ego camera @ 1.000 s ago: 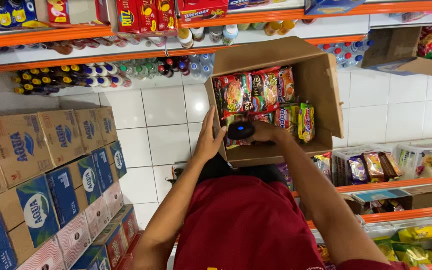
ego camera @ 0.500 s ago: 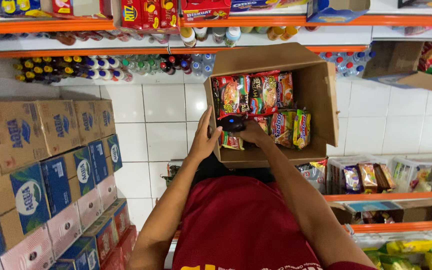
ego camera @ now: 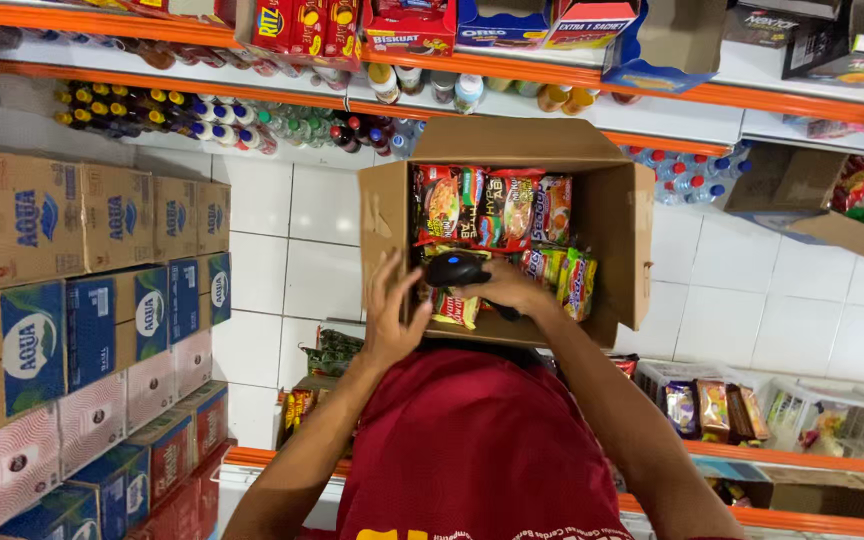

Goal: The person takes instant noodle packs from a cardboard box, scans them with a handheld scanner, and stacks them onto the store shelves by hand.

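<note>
Just beyond my right hand [ego camera: 512, 290], wrapped around the black scanner [ego camera: 457, 268] | snack packets [ego camera: 497, 208] upright in cardboard box [ego camera: 622, 230] | left hand [ego camera: 392, 315] spread on box wall, probably steadying | right nearer.

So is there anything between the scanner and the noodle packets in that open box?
Nothing visible. The right hand holds the black scanner right over the packets in the cardboard box, with no flap or other thing between them. The left hand rests at the box's near edge, off to the side.
</note>
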